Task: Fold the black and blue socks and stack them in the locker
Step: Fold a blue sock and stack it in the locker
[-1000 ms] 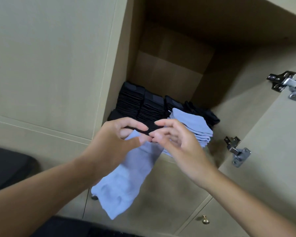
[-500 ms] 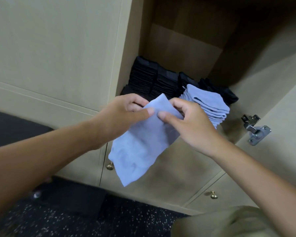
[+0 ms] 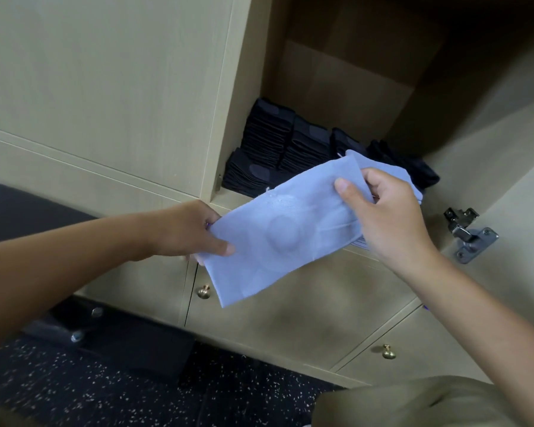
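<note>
A light blue sock (image 3: 285, 232) is stretched flat in the air in front of the open locker (image 3: 346, 87). My left hand (image 3: 191, 232) pinches its lower left end and my right hand (image 3: 379, 211) pinches its upper right end. Inside the locker stand stacks of folded black socks (image 3: 278, 146). A pile of folded blue socks (image 3: 392, 172) lies to their right, mostly hidden behind the held sock and my right hand. More black socks (image 3: 413, 171) lie at the far right.
The open locker door with metal hinges (image 3: 466, 235) stands to the right. Closed lower lockers with brass knobs (image 3: 203, 291) sit below. A dark bench (image 3: 22, 208) and speckled floor (image 3: 105, 389) are at the lower left.
My hands have moved apart and pulled the blue sock out flat, where it hung down from both hands before. The view has also shifted.
</note>
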Demonstrator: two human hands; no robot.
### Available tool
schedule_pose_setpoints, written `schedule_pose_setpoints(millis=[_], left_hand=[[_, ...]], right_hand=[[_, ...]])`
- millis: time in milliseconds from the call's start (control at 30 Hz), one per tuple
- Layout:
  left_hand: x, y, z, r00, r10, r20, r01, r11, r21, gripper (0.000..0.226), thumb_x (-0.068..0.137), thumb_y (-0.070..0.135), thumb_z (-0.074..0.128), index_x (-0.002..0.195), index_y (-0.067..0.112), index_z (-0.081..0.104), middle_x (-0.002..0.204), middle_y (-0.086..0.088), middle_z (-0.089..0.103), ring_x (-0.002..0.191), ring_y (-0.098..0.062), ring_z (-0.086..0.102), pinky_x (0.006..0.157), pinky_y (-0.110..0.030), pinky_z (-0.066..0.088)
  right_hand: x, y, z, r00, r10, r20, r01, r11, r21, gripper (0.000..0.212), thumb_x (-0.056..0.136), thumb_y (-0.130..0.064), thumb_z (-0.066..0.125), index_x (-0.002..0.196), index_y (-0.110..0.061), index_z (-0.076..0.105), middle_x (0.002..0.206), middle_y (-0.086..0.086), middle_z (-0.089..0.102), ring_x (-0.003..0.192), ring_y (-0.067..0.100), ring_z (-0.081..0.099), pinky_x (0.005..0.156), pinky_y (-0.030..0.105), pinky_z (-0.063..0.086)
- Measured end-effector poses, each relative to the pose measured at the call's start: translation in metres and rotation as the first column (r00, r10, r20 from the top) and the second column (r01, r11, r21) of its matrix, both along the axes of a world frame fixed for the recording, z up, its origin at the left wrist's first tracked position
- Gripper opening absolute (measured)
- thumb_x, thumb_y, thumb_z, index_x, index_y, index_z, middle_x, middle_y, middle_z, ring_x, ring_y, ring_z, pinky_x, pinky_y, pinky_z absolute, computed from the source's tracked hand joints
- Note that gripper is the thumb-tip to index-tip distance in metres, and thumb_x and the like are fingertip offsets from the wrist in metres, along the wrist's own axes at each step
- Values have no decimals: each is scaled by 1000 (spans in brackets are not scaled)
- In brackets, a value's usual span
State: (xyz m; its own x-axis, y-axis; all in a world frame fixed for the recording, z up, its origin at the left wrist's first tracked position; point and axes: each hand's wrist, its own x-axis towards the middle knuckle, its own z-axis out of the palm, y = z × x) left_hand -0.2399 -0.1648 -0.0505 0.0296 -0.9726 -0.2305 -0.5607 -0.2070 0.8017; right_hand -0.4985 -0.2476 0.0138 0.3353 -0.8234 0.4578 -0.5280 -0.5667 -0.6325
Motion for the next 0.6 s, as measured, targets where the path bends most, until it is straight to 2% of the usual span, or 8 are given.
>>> schedule_pose_setpoints(millis=[100,167,233,300,367,433,500,600], left_hand=[[8,-1,5,952,254,-172,-247,967,60,31,88,27,79,106,3,72,74,-8,69,56,-18,59,47,-23,45],[13,0,9,895,366,-255,-362,930,64,40,88,24,80,112,-5,68,76,-11,67,50,-19,56,42,-21,42],[16,3,15,856,411,-314,-417,907,48,44,86,24,81,113,-7,68,79,-11,65,46,-17,53,41,-20,45],[17,6,22,841,404,-360,-427,904,16,43,85,25,82,112,-6,69,82,-11,66,45,-15,51,44,-19,47],[16,10,31,838,380,-391,-429,902,-43,44,85,26,82,112,-6,69,86,-13,68,51,-18,51,45,-19,48],[13,12,41,844,352,-404,-434,892,-129,46,86,24,81,113,-9,66,87,-16,68,58,-21,53,45,-19,47],[6,14,47,859,320,-399,-422,884,-200,44,88,23,80,110,-12,65,84,-17,68,61,-23,55,45,-20,47],[-10,16,50,888,249,-387,-358,902,-240,33,90,24,77,97,-7,67,82,-19,69,57,-19,58,47,-22,48]], right_hand=[[-4,1,-2,1000,-6,-2,6,1000,16,47,93,-43,63,93,4,62,89,27,64,75,40,59,66,46,50],[-6,2,-2,1000,-9,-10,10,999,50,37,92,-40,67,91,-3,67,87,18,71,84,40,65,73,50,54],[-7,3,-2,1000,6,-24,-4,995,103,30,93,-34,70,79,-7,65,68,5,68,62,28,59,60,41,46],[-6,6,-1,999,33,-30,-28,989,146,46,92,-34,72,71,0,50,58,15,49,52,19,36,56,33,29],[-4,10,1,998,54,-27,-50,987,152,52,92,-34,71,70,3,42,59,24,42,55,18,30,58,30,24],[2,15,3,997,73,-38,-67,989,135,52,94,-31,69,65,-3,36,49,10,34,51,13,25,53,26,21],[9,22,4,994,91,-56,-85,990,109,54,97,-28,66,64,-8,28,51,0,21,49,12,15,49,27,14],[19,30,3,985,160,-71,-152,982,113,53,98,-26,64,66,-2,29,57,11,22,53,19,17,52,29,16]])
